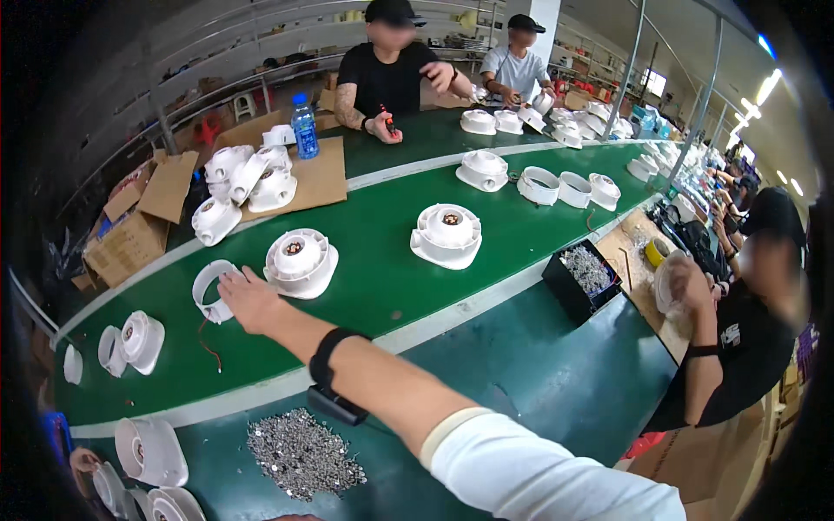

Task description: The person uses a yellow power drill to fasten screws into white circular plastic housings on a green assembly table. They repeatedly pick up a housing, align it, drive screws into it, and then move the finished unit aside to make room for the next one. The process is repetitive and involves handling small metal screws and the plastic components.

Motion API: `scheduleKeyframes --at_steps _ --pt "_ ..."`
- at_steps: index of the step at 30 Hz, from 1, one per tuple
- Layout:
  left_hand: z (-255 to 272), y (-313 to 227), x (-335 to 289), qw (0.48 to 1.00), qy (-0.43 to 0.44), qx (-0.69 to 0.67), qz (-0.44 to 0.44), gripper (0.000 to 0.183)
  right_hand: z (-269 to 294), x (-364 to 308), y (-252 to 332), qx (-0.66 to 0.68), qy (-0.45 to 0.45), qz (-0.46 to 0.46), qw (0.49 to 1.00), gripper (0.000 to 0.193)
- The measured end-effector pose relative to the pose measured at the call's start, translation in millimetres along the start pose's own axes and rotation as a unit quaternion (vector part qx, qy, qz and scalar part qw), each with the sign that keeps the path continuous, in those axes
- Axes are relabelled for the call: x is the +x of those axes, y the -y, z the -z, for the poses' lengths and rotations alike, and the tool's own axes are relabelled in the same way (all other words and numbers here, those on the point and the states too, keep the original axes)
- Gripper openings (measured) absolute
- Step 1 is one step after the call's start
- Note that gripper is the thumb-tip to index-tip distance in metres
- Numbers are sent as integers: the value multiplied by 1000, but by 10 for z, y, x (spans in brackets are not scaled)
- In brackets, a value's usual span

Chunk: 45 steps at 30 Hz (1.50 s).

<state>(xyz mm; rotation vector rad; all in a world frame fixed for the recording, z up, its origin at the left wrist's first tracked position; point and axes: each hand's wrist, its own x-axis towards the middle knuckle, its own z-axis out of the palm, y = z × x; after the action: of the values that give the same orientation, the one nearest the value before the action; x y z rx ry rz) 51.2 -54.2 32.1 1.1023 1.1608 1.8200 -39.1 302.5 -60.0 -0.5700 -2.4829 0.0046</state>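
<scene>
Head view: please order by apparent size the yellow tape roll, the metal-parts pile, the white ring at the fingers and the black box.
1. metal-parts pile
2. black box
3. white ring
4. yellow tape roll

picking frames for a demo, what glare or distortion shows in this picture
Head view: the green belt bows in a fisheye curve and the corners go black; head view: the ceiling lights glare white at upper right; head view: a pale sheen lies on the near worktop.
</scene>
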Motion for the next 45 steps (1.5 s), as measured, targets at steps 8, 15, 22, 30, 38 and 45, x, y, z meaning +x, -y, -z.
scheduleKeyframes --at_steps 8,15,22,30,38,45 --pt "-39 -87 57 999 -6 -33 30 62 106 23 196 -95 70 -18 993 27" --pt "-57 -58 29 997 -15 -57 41 65 1070 -387 172 -92 -106 -11 990 22" --pt "-70 -91 54 998 -46 -11 35 70 2126 -1517 273 -13 -92 -88 992 26" --pt "-50 -46 87 1000 0 -9 25 68 2490 -2683 673 58 84 -137 985 73" --pt "33 102 99 999 11 41 -20 64 2336 -2873 699 76 178 -144 971 102" --pt "-454 -291 436 991 72 -13 -116 61 2362 -2941 928 124 212 -140 959 98"
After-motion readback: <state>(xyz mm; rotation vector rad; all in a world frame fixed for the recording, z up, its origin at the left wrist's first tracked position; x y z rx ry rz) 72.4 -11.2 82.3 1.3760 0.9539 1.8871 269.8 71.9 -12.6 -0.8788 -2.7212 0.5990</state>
